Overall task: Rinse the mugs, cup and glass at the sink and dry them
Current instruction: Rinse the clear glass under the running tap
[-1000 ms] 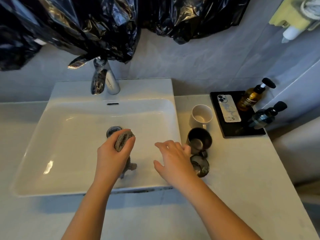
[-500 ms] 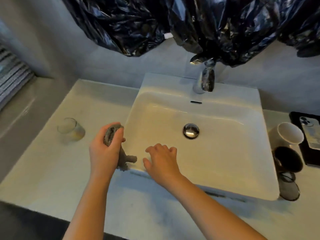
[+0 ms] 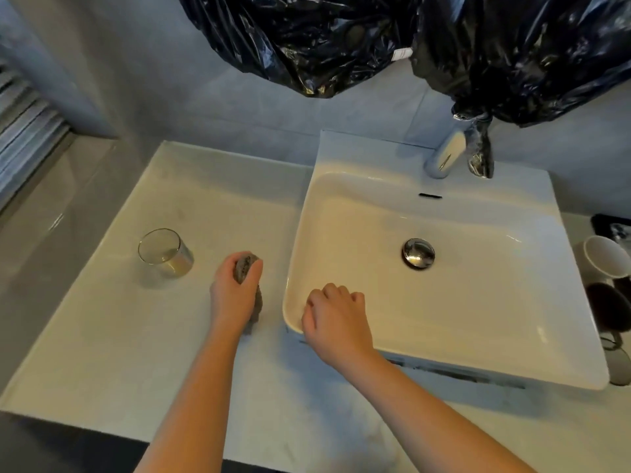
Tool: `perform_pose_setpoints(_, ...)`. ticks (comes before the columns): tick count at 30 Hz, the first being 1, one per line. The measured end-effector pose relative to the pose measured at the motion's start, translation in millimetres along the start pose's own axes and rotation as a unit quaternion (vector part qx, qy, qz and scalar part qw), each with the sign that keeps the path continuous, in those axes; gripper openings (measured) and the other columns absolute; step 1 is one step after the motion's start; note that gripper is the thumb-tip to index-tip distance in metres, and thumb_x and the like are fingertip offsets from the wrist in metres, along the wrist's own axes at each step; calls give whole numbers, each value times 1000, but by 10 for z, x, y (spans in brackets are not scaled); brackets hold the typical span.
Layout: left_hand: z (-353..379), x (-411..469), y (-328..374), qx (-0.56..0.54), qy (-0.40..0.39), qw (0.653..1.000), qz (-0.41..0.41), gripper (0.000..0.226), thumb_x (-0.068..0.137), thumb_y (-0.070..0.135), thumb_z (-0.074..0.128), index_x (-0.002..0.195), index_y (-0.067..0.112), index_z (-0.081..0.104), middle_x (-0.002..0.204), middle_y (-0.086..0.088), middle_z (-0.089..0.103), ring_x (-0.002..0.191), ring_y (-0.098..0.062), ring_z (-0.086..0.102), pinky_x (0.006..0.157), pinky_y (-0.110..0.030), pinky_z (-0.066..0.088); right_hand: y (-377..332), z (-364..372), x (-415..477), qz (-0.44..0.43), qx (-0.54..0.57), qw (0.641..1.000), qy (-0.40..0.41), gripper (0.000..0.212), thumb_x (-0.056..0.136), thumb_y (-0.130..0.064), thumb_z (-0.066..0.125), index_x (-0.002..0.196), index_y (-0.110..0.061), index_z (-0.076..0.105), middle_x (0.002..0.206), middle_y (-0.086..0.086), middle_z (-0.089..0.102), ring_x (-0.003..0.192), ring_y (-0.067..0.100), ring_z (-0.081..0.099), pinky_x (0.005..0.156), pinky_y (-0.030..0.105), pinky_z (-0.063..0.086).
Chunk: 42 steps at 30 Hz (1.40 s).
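Note:
A clear glass stands upright on the counter left of the white sink. My left hand grips a bunched grey cloth over the counter, between the glass and the sink. My right hand hovers with loosely curled fingers over the sink's front left corner and holds nothing. At the right edge sit a white mug, a dark mug in front of it and a dark cup nearest me, all partly cut off.
A chrome faucet stands behind the basin, with a chrome drain plug in its floor. Black plastic bags hang above the sink. A dark tray shows at the right edge. A slatted vent is at far left.
The view swung left, bringing the glass into sight. My left hand carried the cloth from over the basin to the counter left of the sink. My right hand left the mugs and curled.

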State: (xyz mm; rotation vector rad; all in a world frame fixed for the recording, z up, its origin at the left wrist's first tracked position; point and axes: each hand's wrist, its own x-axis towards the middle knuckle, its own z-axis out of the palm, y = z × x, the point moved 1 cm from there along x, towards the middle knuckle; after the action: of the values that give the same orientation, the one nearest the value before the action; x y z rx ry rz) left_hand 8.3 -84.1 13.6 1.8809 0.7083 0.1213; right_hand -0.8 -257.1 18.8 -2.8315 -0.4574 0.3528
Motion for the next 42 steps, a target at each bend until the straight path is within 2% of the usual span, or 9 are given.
perform_pose_setpoints(4,167,144,-129,58,-30,998,6,55,94,28,59,143,13,40,145,-6,43,131,-22,42,104,-28,32,7,7,10,12,3,1000,-4,46,90,-36,21,93,-18,63,91,0,58,85,23,51,77,39,36)
perform_pose_setpoints(7,20,242,-148,58,120,991,-10,56,88,22,66,137,8,43,141,-12,42,129,-26,41,103,-33,34,19,15,10,11,8,1000,-19,40,93,-35,25,98,-20,62,96,-2,56,89,21,50,82,38,36)
perform_pose_setpoints(11,-333,450,-192,29,315,945,-78,73,75,21,76,135,4,38,136,-18,37,125,-35,37,102,-40,31,12,6,16,6,11,1000,-19,51,88,-38,15,100,-20,61,97,-3,56,91,20,51,83,38,37)
perform_pose_setpoints(17,-454,892,-465,-38,278,952,-122,105,73,25,82,152,11,14,153,-14,26,140,-31,30,114,-37,27,34,28,19,3,9,1000,-20,43,90,-38,23,102,-21,61,99,-3,56,92,19,51,85,37,37)
perform_pose_setpoints(25,-432,1075,-550,-113,337,925,-138,87,71,23,84,142,15,35,142,-4,45,128,-19,47,108,-29,40,18,14,24,-6,8,1000,-6,63,83,-42,6,103,-21,62,100,-4,55,92,17,49,87,35,36)
perform_pose_setpoints(31,-354,628,-278,-131,291,945,-67,83,72,21,82,139,12,35,132,-3,47,119,-18,49,95,-20,40,29,24,27,-3,17,1000,-7,43,91,-37,25,106,-20,62,102,-3,56,95,18,51,89,35,36)
perform_pose_setpoints(36,-307,14,198,-102,191,975,53,79,71,19,84,135,17,38,131,2,50,121,-8,48,103,-24,38,75,-9,17,-9,118,993,-1,29,96,-28,43,120,-21,58,114,-6,55,105,15,52,97,33,35)
perform_pose_setpoints(40,-118,-355,577,-79,78,985,130,80,65,15,88,130,19,43,125,6,52,114,-3,50,95,-11,40,188,-162,-41,59,418,905,55,39,85,-21,56,120,-36,47,119,-9,56,114,5,53,92,21,43)
perform_pose_setpoints(42,69,-453,719,-79,1,986,146,82,61,17,90,129,19,43,121,8,54,111,-5,53,91,-15,44,365,-284,-98,71,495,863,73,53,83,-12,63,121,-43,43,121,-8,59,117,1,53,88,15,44)
